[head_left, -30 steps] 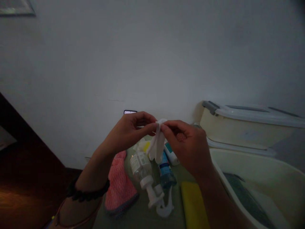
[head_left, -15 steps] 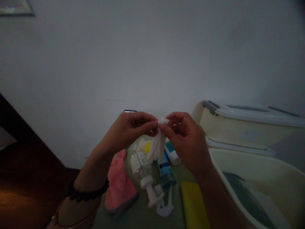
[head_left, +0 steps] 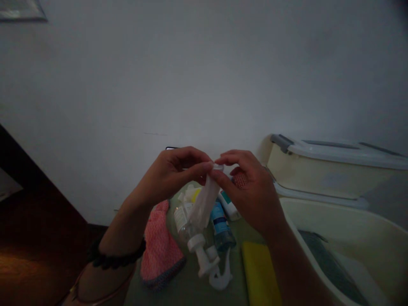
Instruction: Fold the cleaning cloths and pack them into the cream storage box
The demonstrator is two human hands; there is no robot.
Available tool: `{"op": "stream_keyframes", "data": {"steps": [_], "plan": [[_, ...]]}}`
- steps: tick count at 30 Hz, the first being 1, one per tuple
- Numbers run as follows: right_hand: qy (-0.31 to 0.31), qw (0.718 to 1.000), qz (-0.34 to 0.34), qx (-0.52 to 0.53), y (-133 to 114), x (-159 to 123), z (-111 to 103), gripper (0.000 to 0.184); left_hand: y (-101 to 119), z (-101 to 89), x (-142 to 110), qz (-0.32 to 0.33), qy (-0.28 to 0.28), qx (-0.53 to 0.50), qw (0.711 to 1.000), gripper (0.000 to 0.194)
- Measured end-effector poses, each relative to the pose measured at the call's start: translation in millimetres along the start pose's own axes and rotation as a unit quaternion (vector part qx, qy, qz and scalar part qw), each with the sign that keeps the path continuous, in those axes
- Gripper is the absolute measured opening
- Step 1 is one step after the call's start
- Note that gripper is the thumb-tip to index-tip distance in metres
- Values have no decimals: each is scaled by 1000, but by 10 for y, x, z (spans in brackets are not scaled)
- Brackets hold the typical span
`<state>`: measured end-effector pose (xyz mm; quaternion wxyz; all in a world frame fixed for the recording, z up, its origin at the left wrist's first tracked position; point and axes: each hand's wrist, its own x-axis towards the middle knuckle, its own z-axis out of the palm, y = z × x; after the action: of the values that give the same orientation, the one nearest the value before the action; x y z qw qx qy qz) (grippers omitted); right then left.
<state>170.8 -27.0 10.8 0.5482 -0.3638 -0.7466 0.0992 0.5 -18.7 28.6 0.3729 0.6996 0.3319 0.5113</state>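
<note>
Between my hands hangs a limp, thin white piece (head_left: 204,204), slightly see-through and gathered at its top; whether it is a bag, a glove or a cloth I cannot tell. My left hand (head_left: 175,172) pinches its upper edge from the left with thumb and fingertips. My right hand (head_left: 251,193) holds the same edge from the right. Below it lie a clear pump bottle (head_left: 188,227) with a white pump head, a blue bottle (head_left: 222,227) and a white bottle with a green label (head_left: 230,204). The hanging piece partly covers the pump bottle.
A pink cloth (head_left: 162,250) lies left on the green surface (head_left: 191,293). Near its right edge is a yellow folded item (head_left: 259,272), beside a white hook (head_left: 221,276). At right stand an open cream tub (head_left: 344,208) and a lidded cream box (head_left: 325,170) against the wall.
The white piece's lower end has swung left and spread out, showing more of the blue bottle. My right fingers have shifted slightly at its top edge, and my left hand has barely moved.
</note>
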Motion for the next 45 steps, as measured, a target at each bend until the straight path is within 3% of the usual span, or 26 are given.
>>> {"op": "stream_keyframes", "data": {"steps": [4,10,16,25,30,35,40,45], "plan": [[-11,999,17,35,-17,-11,1,14,-3,0,-21,10,-12,-29,999,10],[11,992,71,106,0,-16,26,15,-11,-8,-43,-7,-108,-107,988,29],[86,990,68,90,4,4,11,15,-1,19,-36,-17,-151,-42,987,9],[171,973,76,135,-31,25,27,16,-37,34,-28,1,-157,43,987,14],[226,956,73,175,-46,46,28,18,-78,13,-12,17,-168,67,983,5],[234,952,69,185,-60,53,31,18,-81,11,-27,24,-146,89,985,9],[242,955,65,159,-49,48,34,17,-15,48,-39,28,-180,131,975,16],[239,954,60,168,-27,53,31,17,-28,125,-24,35,-147,185,971,16]]}}
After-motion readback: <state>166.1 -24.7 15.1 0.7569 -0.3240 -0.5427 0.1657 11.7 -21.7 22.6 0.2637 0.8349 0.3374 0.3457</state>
